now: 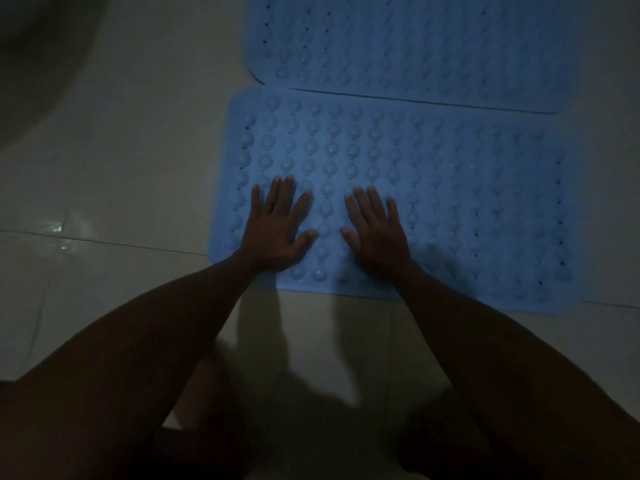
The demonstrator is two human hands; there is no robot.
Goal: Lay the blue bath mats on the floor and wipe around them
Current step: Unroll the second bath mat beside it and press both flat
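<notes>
I see two blue bath mats on the floor. The near mat [450, 202] lies with its long axis running left to right across my view, tilted a little so the right end sits lower in frame than the left. The far mat [415, 46] runs roughly the same way, directly behind it and cut off by the top edge of the frame. Its near long edge appears to overlap the near mat's far edge slightly; I can't confirm more than contact.

Both mats are light blue rubber with rounded corners, covered in rows of round suction-cup bumps facing up, with small drain holes between the rows. Both look flat, no curled corners visible.

My left hand [277, 230] and right hand [377, 233] lie flat on the left part of the near mat, palms down, fingers straight and spread, thumbs pointing toward each other with a gap between them. Neither holds anything. Both forearms come in from the bottom of the frame.

The floor [121, 168] is pale glossy tile with a grout line [104, 241] running left to right and a small bright reflection at left. Lighting is very dim. There is a dark curved shape [41, 64] in the top left corner; I can't tell what it is.
</notes>
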